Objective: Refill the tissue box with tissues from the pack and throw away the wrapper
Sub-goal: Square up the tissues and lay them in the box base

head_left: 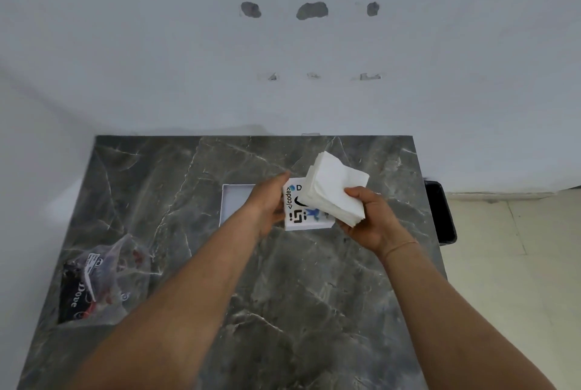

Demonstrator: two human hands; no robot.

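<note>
Tissues [334, 190] gripped in right hand [369, 216] — left hand [267, 201] seemingly steadies box [298, 210].

Grey marble-patterned table [283, 295] with pale veining, set against a white wall along its far edge. Far centre: a white shallow tray or lid [234, 201], open side up, lying flat on the surface; its right part is hidden by a forearm. Just to the right of it, a white box [298, 216] bearing black and blue printed graphics, including the word "code"; whether it rests fully on the surface cannot be told. Near left: a crumpled transparent plastic wrapper [94, 282] with a black panel lettered "Dove", lying flat close to the left edge, well apart from the tray and the box.
</note>
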